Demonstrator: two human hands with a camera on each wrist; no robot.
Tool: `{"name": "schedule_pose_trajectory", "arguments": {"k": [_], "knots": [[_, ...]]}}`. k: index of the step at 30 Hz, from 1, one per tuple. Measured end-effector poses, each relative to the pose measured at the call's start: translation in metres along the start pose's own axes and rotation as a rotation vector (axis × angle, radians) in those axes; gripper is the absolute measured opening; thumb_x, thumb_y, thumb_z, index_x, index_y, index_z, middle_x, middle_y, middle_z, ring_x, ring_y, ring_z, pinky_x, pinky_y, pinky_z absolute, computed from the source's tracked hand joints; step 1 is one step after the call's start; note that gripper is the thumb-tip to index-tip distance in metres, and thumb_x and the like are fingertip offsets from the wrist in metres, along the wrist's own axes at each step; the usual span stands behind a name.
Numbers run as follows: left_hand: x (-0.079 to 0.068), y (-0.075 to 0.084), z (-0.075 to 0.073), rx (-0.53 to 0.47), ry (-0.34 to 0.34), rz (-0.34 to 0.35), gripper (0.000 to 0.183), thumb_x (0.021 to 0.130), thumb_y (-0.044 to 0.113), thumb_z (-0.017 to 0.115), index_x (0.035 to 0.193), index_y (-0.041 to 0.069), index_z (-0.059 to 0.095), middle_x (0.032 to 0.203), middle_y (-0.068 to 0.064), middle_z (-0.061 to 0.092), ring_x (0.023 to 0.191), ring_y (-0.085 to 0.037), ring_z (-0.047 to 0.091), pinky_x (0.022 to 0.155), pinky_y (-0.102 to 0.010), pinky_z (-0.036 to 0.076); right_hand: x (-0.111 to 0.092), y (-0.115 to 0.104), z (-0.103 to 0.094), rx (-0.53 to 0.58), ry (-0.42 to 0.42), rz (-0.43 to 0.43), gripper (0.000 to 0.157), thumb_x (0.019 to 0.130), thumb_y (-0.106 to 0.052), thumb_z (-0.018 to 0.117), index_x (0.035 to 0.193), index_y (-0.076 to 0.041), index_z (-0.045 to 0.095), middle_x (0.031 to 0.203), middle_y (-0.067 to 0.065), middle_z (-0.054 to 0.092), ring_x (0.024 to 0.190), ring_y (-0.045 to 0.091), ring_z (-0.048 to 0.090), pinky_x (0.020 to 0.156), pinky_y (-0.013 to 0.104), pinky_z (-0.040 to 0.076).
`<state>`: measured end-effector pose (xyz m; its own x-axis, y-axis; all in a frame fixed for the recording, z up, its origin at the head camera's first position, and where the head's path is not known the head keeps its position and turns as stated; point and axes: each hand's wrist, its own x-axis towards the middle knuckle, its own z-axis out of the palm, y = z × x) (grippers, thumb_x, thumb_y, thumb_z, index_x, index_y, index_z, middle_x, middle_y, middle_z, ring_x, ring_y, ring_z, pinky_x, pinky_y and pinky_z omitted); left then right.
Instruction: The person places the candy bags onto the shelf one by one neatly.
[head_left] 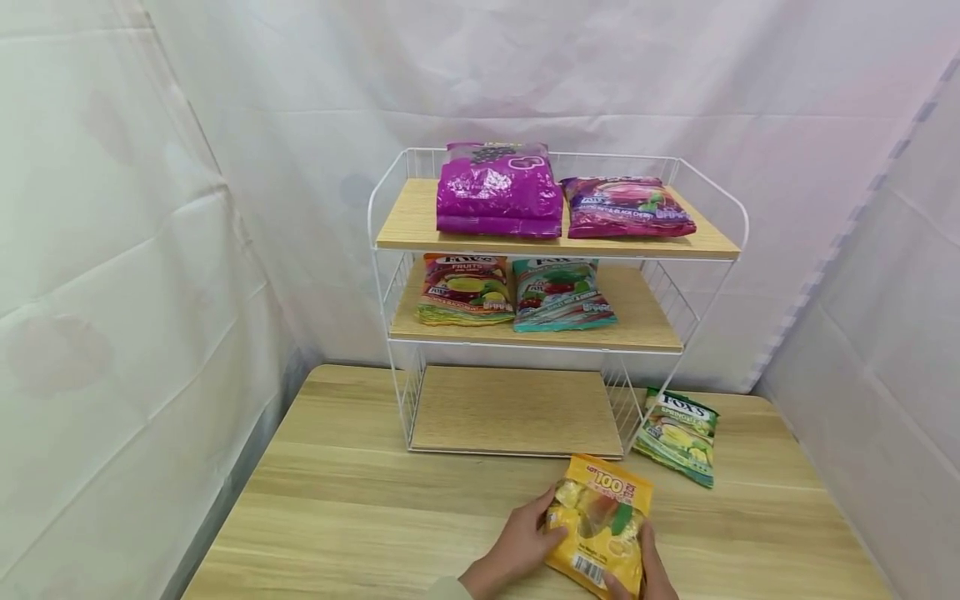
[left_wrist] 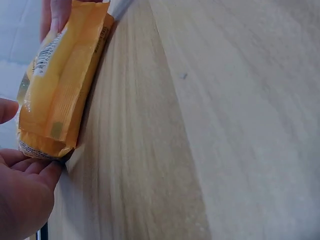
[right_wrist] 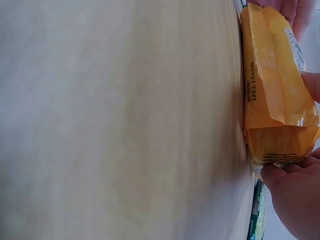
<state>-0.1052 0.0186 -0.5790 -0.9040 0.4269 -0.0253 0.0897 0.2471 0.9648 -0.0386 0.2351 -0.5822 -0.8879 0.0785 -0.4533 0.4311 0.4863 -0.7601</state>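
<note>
A yellow bag of mango candy (head_left: pixel 597 521), marked LOT 100, lies on the table in front of the shelf. My left hand (head_left: pixel 522 540) grips its left side, thumb over the face and fingers along the edge. On the opposite side, my right hand (head_left: pixel 651 573) holds the bag with its thumb near the barcode end. The left wrist view shows the fingers (left_wrist: pixel 37 170) tucked low against the end of the bag (left_wrist: pixel 62 85), close to the tabletop. In the right wrist view, fingertips (right_wrist: pixel 274 175) press under the bag's (right_wrist: pixel 275 95) other side.
A white wire shelf rack (head_left: pixel 525 337) has three wooden levels. On top sit a purple grape bag (head_left: pixel 498 192) and a berry Fox's bag (head_left: pixel 626 207). The middle level carries a red-orange Fox's bag (head_left: pixel 467 292) and a teal one (head_left: pixel 562 296). A green Fox's bag (head_left: pixel 678 435) lies right of the rack.
</note>
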Motion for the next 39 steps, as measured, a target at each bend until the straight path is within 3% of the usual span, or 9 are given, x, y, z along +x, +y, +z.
{"name": "schedule_pose_trajectory", "arguments": {"k": [6, 13, 23, 28, 33, 39], "knots": [[-0.01, -0.004, -0.004, -0.045, 0.032, -0.001, 0.064, 0.094, 0.021, 0.061, 0.145, -0.005, 0.032, 0.148, -0.019, 0.036, 0.134, -0.031, 0.037, 0.103, -0.031, 0.039, -0.004, -0.006, 0.008, 0.003, 0.037, -0.037, 0.126, 0.072, -0.07, 0.066, 0.151, -0.011, -0.013, 0.154, 0.03, 0.005, 0.137, 0.049, 0.014, 0.107, 0.062, 0.021], [-0.018, -0.016, -0.007, -0.103, 0.062, -0.003, 0.067, 0.095, 0.024, 0.06, 0.146, -0.005, 0.028, 0.15, -0.02, 0.032, 0.135, -0.033, 0.034, 0.105, -0.032, 0.037, -0.001, -0.012, 0.012, 0.07, 0.02, -0.103, 0.114, 0.078, -0.06, 0.068, 0.154, -0.019, -0.006, 0.157, 0.022, 0.002, 0.14, 0.044, 0.013, 0.109, 0.056, 0.025], [-0.028, -0.02, -0.014, -0.106, 0.137, -0.013, 0.068, 0.095, 0.025, 0.059, 0.146, -0.006, 0.027, 0.148, -0.025, 0.032, 0.133, -0.038, 0.035, 0.104, -0.039, 0.038, 0.004, -0.023, 0.019, 0.075, -0.023, -0.108, 0.111, 0.079, -0.058, 0.068, 0.155, -0.017, -0.002, 0.158, 0.021, 0.001, 0.14, 0.046, 0.008, 0.11, 0.057, 0.019], [-0.032, -0.019, -0.017, -0.106, 0.204, -0.038, 0.068, 0.094, 0.024, 0.06, 0.146, -0.006, 0.029, 0.147, -0.025, 0.034, 0.133, -0.038, 0.036, 0.104, -0.043, 0.037, 0.007, -0.029, 0.025, 0.08, -0.029, -0.161, 0.103, 0.084, -0.054, 0.065, 0.155, -0.015, 0.001, 0.157, 0.023, 0.002, 0.139, 0.047, 0.011, 0.109, 0.058, 0.023], [-0.039, -0.02, -0.022, -0.132, 0.227, -0.065, 0.068, 0.094, 0.024, 0.06, 0.147, -0.004, 0.028, 0.148, -0.025, 0.032, 0.134, -0.039, 0.033, 0.105, -0.044, 0.035, 0.008, -0.032, 0.033, 0.087, -0.029, -0.202, 0.095, 0.087, -0.051, 0.063, 0.155, -0.019, 0.005, 0.157, 0.021, 0.006, 0.138, 0.045, 0.019, 0.107, 0.054, 0.03], [-0.049, -0.022, -0.03, -0.186, 0.251, -0.082, 0.067, 0.095, 0.024, 0.06, 0.146, -0.006, 0.028, 0.148, -0.028, 0.03, 0.134, -0.042, 0.032, 0.105, -0.046, 0.034, 0.01, -0.034, 0.04, 0.109, -0.028, -0.274, 0.09, 0.089, -0.048, 0.062, 0.155, -0.017, 0.009, 0.158, 0.016, 0.008, 0.141, 0.039, 0.015, 0.108, 0.05, 0.028]]}}
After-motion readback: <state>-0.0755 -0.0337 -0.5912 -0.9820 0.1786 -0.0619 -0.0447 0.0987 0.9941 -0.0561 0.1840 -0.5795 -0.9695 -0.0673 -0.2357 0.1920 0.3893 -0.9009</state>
